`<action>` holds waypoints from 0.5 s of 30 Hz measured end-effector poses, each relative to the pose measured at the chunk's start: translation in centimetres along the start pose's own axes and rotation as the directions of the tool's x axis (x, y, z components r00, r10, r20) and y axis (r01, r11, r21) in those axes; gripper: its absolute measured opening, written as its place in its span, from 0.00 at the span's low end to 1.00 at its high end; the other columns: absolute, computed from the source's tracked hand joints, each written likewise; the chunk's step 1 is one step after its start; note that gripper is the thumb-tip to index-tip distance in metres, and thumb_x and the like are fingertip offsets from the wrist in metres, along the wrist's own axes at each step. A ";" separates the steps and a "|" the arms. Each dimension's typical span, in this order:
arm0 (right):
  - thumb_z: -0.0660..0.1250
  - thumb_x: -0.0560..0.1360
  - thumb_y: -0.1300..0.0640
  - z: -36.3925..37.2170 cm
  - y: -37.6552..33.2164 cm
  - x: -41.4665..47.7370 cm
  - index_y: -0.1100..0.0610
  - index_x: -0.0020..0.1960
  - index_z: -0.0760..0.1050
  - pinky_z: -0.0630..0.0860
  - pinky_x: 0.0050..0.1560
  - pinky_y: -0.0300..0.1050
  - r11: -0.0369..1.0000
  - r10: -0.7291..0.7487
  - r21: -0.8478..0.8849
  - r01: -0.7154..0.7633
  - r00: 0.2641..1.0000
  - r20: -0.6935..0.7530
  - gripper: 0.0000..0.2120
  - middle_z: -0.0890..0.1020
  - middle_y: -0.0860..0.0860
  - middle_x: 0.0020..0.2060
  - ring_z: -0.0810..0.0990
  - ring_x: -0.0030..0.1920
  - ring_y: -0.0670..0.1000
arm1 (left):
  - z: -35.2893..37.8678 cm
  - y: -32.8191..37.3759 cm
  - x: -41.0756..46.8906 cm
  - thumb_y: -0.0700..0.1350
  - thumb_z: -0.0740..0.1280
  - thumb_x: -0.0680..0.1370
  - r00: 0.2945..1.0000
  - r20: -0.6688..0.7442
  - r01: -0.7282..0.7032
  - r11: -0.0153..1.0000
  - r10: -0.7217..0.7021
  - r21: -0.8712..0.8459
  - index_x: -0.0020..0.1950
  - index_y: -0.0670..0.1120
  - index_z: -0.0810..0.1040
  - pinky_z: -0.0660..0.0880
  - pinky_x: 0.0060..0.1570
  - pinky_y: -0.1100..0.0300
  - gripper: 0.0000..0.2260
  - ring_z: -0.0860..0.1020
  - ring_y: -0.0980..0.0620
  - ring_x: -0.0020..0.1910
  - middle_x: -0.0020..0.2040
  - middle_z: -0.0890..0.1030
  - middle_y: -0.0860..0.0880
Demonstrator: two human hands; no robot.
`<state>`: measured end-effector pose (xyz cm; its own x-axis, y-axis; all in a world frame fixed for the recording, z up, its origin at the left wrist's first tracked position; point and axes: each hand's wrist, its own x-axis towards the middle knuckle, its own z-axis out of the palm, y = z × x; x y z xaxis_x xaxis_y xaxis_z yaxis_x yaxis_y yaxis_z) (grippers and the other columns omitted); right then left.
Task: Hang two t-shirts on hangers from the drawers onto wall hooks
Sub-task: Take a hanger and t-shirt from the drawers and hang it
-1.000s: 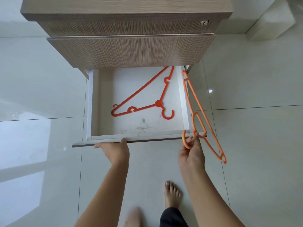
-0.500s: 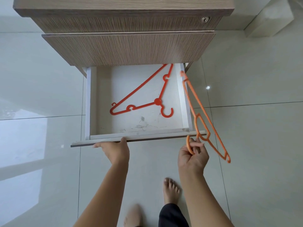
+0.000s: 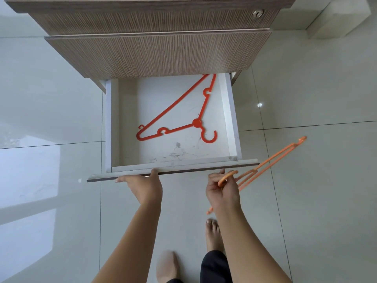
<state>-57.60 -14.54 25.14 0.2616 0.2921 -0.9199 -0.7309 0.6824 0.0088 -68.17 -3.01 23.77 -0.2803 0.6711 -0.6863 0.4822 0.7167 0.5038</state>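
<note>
Tiled floor (image 3: 61, 99); red hanger (image 3: 197, 122) flat in open drawer (image 3: 108, 127), left grip (image 3: 142, 186) clasping its front; right grip (image 3: 221, 188) pinching orange hanger (image 3: 293, 144).

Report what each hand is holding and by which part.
The right hand pinches the orange hanger by its hook. The left hand grips the drawer front along its top edge.

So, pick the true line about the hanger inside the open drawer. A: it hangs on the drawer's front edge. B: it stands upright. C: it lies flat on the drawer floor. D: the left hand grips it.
C: the red hanger lies flat in the drawer; the left hand holds the drawer front, the right hand grips a second hanger.
</note>
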 end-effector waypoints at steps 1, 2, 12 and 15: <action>0.64 0.76 0.57 0.2 0.3 0.5 0.57 0.35 0.70 0.69 0.20 0.33 0.989 -0.022 -0.147 0.014 0.998 -0.055 0.11 0.71 0.48 0.25 0.70 0.19 0.45 | 0.0 0.0 0.0 0.43 0.68 0.76 1.000 0.000 -0.004 1.000 0.004 0.000 0.75 0.42 0.33 0.66 0.65 0.48 0.45 0.69 0.40 0.68 0.71 0.69 0.40; 0.60 0.78 0.51 0.6 0.4 0.7 0.56 0.34 0.68 0.70 0.24 0.34 0.966 -0.049 -0.258 0.025 0.995 -0.086 0.16 0.71 0.48 0.24 0.70 0.22 0.45 | 0.1 -0.1 0.1 0.43 0.68 0.76 1.000 -0.001 -0.008 1.000 0.008 0.000 0.75 0.42 0.33 0.66 0.65 0.48 0.45 0.69 0.40 0.68 0.71 0.68 0.40; 0.62 0.79 0.59 1.5 1.4 0.8 0.61 0.46 0.73 0.74 0.62 0.53 0.906 -0.254 -0.376 0.195 0.960 -0.114 0.05 0.76 0.55 0.47 0.77 0.45 0.52 | 0.5 -0.1 0.5 0.42 0.65 0.77 0.999 0.032 0.018 0.998 -0.016 -0.067 0.74 0.48 0.30 0.66 0.66 0.49 0.44 0.73 0.44 0.63 0.73 0.66 0.43; 0.61 0.79 0.63 1.9 1.5 1.2 0.62 0.46 0.73 0.73 0.63 0.54 0.901 -0.285 -0.366 0.232 0.953 -0.098 0.04 0.77 0.55 0.46 0.78 0.44 0.50 | 0.8 0.5 1.0 0.42 0.65 0.78 0.999 0.047 0.000 0.997 0.004 -0.073 0.74 0.49 0.29 0.65 0.68 0.49 0.44 0.73 0.45 0.64 0.74 0.64 0.42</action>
<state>-57.22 -11.93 24.82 0.3963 0.0185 -0.9179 -0.8289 0.4371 -0.3491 -67.55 -2.13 22.96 -0.2395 0.6643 -0.7081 0.4208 0.7283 0.5409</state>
